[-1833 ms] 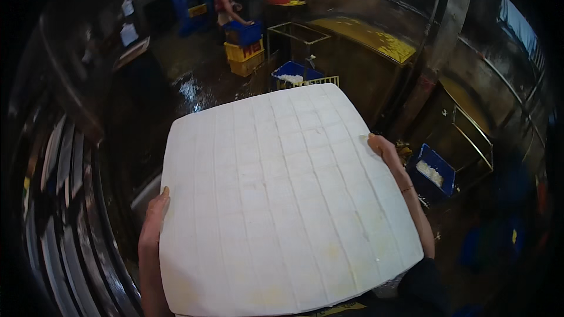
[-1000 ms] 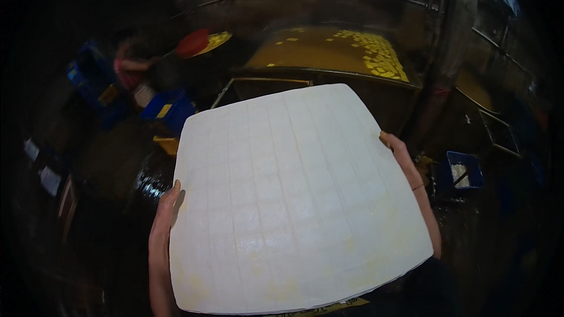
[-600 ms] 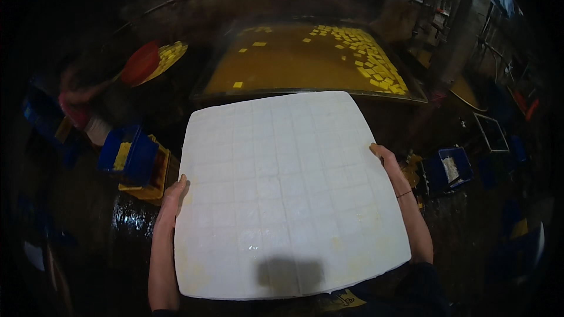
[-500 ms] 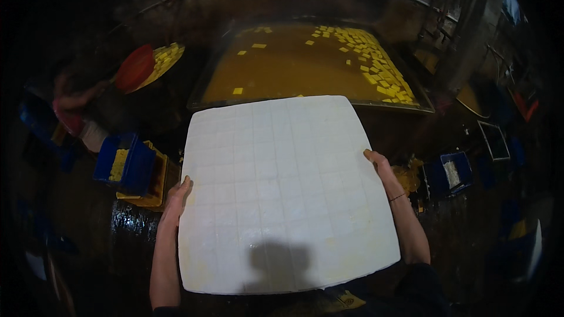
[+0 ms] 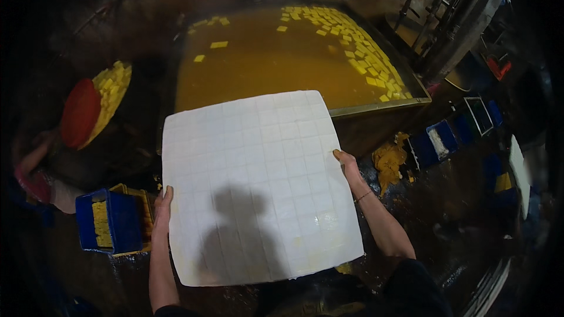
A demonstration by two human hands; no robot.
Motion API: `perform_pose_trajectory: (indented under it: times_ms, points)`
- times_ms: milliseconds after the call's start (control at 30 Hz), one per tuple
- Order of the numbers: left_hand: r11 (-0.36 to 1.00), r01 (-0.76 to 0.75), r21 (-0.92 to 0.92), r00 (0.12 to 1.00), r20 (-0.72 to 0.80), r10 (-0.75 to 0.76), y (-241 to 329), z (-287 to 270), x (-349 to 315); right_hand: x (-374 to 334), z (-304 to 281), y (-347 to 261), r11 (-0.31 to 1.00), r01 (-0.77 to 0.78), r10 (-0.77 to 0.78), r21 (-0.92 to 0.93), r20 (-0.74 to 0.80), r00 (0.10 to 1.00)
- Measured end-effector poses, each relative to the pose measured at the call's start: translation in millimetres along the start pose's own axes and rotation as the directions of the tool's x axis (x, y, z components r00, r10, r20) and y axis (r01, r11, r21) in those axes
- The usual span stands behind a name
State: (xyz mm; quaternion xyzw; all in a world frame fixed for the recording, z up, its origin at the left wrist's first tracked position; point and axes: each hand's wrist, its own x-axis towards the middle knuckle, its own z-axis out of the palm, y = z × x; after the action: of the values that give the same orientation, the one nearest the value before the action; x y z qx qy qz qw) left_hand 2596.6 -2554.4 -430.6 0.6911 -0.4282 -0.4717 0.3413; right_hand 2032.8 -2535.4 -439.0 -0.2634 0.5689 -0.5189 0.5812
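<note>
While both hands support it by opposite sides, a broad white slab (image 5: 288, 182), scored in a grid, lies face up in front of the person's body. Left hand (image 5: 162, 208): clasped on the slab's left edge, thumb on top, fingers largely hidden. Right hand (image 5: 348, 167): clasped on the right edge, thumb likewise showing. I note a head-and-shoulders shadow (image 5: 238, 238) across the slab. Beyond its far edge: a wide vat (image 5: 382, 106) of amber liquid, yellow blocks (image 5: 380, 76) crowded along the right side; gap between slab and vat, cannot tell. Leftward: red basin (image 5: 80, 113), blue crate (image 5: 86, 226), co-worker (image 5: 36, 183). Rightward: tan heap (image 5: 388, 163).
</note>
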Motion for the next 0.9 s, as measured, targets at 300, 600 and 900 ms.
perform_pose_trajectory:
  times_ms: [300,600,900]
  points:
    - [0.986,0.142,0.089,0.990,-0.012,-0.141,-19,-18,-9,-30,13,-11,0.984,-0.179,0.179,-0.003,-0.014,0.984]
    - [0.786,0.022,0.618,0.801,-0.482,0.356,-84,-7,-199,-117,-105,72,0.685,-0.212,0.220,-0.697,-0.080,0.972]
    - [0.985,-0.114,0.126,0.639,-0.750,0.170,-162,-23,-245,-212,-106,135,0.805,-0.515,0.545,-0.295,0.023,0.838]
